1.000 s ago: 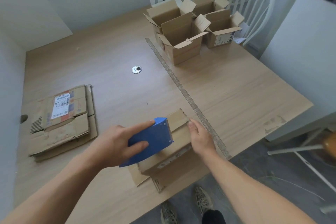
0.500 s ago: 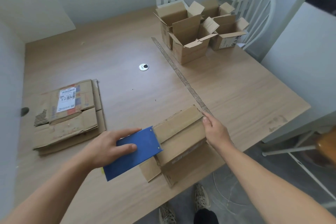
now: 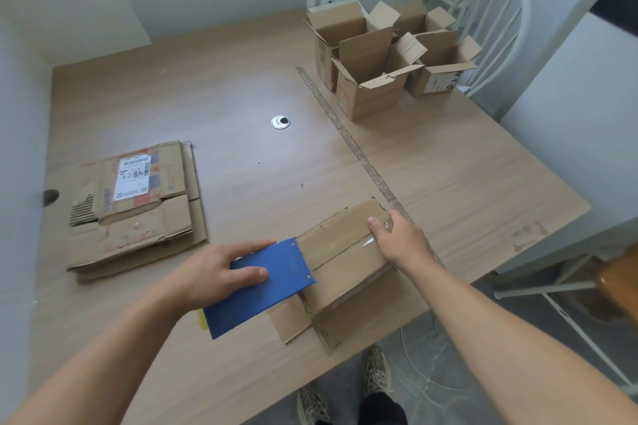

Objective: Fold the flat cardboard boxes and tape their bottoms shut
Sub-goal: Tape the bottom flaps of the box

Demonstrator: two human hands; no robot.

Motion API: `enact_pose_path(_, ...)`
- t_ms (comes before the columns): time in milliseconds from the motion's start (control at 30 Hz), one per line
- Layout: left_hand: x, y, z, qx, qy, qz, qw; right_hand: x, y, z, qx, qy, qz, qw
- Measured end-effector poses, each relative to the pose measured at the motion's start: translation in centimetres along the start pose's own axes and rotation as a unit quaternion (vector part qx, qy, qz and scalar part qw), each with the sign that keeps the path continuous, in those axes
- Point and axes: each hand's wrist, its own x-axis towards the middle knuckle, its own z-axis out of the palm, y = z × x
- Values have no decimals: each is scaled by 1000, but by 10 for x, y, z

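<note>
The right hand (image 3: 397, 238) clasps the box (image 3: 340, 252) edge — bracing it on the table (image 3: 241, 79). The left hand (image 3: 221, 272), grip wrapped round the tape dispenser (image 3: 286, 271), meets the seam.

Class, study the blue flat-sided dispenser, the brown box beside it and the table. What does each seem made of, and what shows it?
Blue flat-sided tape dispenser: probably painted metal or hard plastic; smooth matt face, two rivets.
Brown box: corrugated cardboard, matt, creased flaps, a glossy clear tape strip on top.
Table: wood-look laminate, probably; even pale grain.

Wooden table (image 3: 448, 166), flattened cardboard stack (image 3: 138, 217) (left), upturned box (image 3: 338, 245) near front edge, open boxes (image 3: 369, 93) far right
</note>
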Motion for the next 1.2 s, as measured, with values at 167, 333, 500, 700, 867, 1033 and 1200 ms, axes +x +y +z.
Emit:
enact_pose_path(167,-5,-5,0,-58,-22,-1,998,3,1,1,-11,5,3,1000)
enact_pose_path(333,-23,-22,7,-99,-30,-7,995,2,2,2,-14,14,6,1000)
enact_pose_path(500,-38,-36,11,-119,-29,-17,992,3,1,2,-2,16,-3,1000)
enact_pose_path(700,-47,-49,11,-139,-30,-21,990,1,1,0,6,10,-22,1000)
enact_pose_path(867,-52,-58,14,-134,-32,-33,990,2,2,2,0,15,-21,1000)
enact_pose_path(1033,-34,-55,27,-71,-9,-46,996,8,5,4,-14,16,-17,1000)
enact_pose_path(1200,-25,-55,38,-75,1,-61,995,-14,-10,0,-107,127,-19,986)
